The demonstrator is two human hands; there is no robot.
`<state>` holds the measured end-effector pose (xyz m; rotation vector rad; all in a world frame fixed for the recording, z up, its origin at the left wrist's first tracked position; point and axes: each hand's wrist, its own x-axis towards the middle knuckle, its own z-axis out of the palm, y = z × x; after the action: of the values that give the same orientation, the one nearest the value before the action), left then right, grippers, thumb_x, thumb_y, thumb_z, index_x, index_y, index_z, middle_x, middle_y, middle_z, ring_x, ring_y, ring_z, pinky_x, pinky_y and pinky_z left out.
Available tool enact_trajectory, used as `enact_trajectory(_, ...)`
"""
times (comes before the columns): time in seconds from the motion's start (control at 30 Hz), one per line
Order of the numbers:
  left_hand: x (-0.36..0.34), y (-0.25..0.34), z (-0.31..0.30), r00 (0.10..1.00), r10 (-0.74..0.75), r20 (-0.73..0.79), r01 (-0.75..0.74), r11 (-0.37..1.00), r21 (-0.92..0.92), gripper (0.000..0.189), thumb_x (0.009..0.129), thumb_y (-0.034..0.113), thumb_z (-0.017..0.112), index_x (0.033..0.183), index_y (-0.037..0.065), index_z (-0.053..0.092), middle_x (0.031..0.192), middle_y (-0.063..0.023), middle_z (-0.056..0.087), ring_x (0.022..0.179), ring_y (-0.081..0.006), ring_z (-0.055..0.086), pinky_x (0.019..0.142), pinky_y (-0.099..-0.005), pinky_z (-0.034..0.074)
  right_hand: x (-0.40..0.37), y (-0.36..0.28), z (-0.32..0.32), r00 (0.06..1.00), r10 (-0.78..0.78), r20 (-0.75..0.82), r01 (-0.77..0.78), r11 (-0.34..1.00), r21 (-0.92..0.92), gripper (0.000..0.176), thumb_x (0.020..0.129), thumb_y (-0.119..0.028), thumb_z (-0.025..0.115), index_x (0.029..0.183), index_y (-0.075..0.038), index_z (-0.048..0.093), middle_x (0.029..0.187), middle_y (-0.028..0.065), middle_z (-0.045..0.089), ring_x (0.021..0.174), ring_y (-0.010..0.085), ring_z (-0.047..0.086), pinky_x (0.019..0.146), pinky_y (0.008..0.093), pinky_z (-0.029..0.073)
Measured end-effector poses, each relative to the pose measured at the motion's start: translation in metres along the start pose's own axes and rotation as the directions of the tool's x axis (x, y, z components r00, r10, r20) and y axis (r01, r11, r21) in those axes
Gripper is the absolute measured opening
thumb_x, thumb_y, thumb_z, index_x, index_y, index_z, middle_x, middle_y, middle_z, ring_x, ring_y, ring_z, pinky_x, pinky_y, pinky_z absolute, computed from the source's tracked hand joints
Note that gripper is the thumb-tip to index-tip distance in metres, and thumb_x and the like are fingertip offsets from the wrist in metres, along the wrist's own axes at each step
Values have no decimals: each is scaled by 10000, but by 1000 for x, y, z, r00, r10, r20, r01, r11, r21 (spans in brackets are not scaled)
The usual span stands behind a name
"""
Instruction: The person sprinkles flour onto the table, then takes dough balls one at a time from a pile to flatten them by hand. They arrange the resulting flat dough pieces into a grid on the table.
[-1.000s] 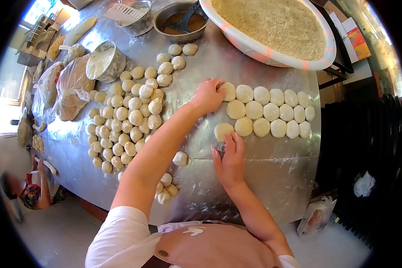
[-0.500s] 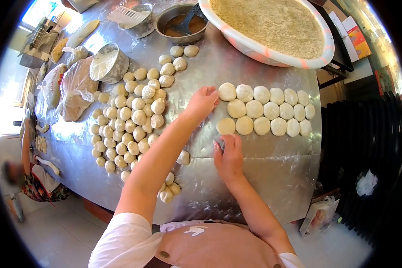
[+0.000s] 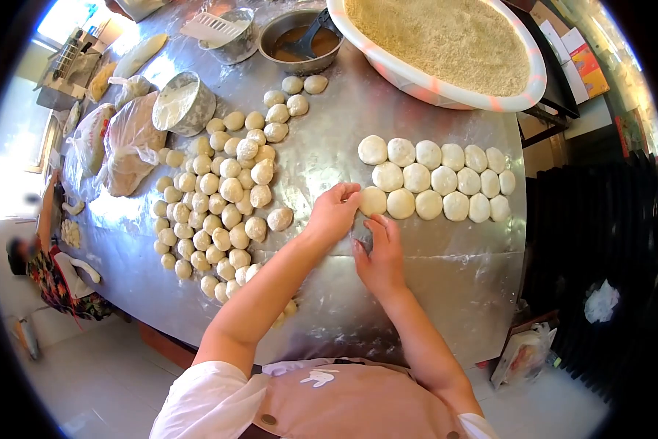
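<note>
My left hand (image 3: 335, 210) is at the left end of the lowest row of flattened dough rounds. Its loosely bent fingertips touch or nearly touch the end dough round (image 3: 373, 200), without wrapping round it. Just below that round is my right hand (image 3: 382, 254), thumb and forefinger apart and nothing visible between them. The pale, smooth rounds lie in three neat rows, with a middle-row round (image 3: 417, 178) and a top-row round (image 3: 401, 151) close by. Left of my left forearm spreads a big cluster of dough balls (image 3: 231, 190); my forearm hides some of them.
A large white basin (image 3: 417, 91) of tan crumbly powder stands at the back right. Behind the dough balls are a metal bowl (image 3: 265, 47) of brown liquid with a ladle, and a floury pot (image 3: 203, 110). Another person (image 3: 69, 282) is at the table's far left.
My left hand has come down from the top row's left end to the lowest row's left end. My right hand has shifted slightly down and right. The rows look unchanged.
</note>
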<state>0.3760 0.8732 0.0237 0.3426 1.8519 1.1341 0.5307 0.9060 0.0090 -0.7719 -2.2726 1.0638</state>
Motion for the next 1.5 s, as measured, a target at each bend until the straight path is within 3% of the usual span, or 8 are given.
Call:
enact_trajectory(0.1,-3,-12,-2,1000,24,-19,-25,999,-38,449,983,241,580,1335,-38,563,1229,-153,660,1069,-199,631,918,-321,505,1,2,-10,998,28,53,-33,995,89,426,851,-69,732,1225,20,548,1288,256,539,1200,430,544,963,453,503)
enact_trajectory(0.3,-57,-6,-6,987,129,-99,-135,989,-55,400,973,178,614,1328,8,550,1150,-128,646,991,-208,630,851,-354,527,59,2,-25,971,-234,-53,199,910,-365,535,932,-230,669,1377,11,494,1420,248,488,1345,437,448,1094,513,394)
enact_trajectory(0.57,-131,-22,-64,836,500,-225,-347,800,489,324,913,127,647,1212,11,604,1160,-206,617,1057,-406,600,907,-441,498,103,29,-3,965,25,260,136,800,-584,670,999,-422,510,1511,-17,361,1591,210,326,1501,364,251,1216,495,195)
enact_trajectory(0.7,-155,-39,-100,763,559,-326,-219,698,682,287,899,121,665,1169,31,630,1141,-185,625,1048,-386,607,898,-437,504,87,3,3,957,-230,175,289,777,-559,562,964,-345,595,1401,-7,488,1454,222,477,1362,373,445,1141,508,331)
enact_trajectory(0.87,-200,-61,-83,854,479,-205,-178,638,749,409,851,227,723,1216,73,621,1195,-169,594,1057,-371,598,897,-439,504,36,-47,49,773,-477,418,561,821,-101,416,891,-292,692,1218,-48,611,1117,147,646,994,347,628,876,455,520)
enact_trajectory(1.27,-238,-136,-66,730,649,-214,-220,519,826,492,781,184,803,1243,155,636,1419,-158,449,1180,-371,520,985,-460,456,-43,-47,38,839,-140,526,219,971,-92,429,886,-269,707,1198,-61,498,1106,214,634,968,411,647,826,482,534)
enact_trajectory(1.43,-245,-149,-66,631,759,-161,-315,440,841,436,771,149,805,1181,138,657,1400,-156,480,1160,-390,531,984,-471,467,-77,-54,12,944,132,303,-172,979,110,384,918,-303,703,1159,-34,575,951,209,690,828,316,691,725,410,554)
enact_trajectory(1.5,-243,-161,-67,583,805,-110,-360,377,853,417,772,140,803,1163,126,656,1384,-156,499,1140,-393,546,974,-467,477,-89,-37,-4,782,421,460,-585,750,308,365,950,-349,685,1114,-28,633,773,95,671,640,151,641,563,317,523)
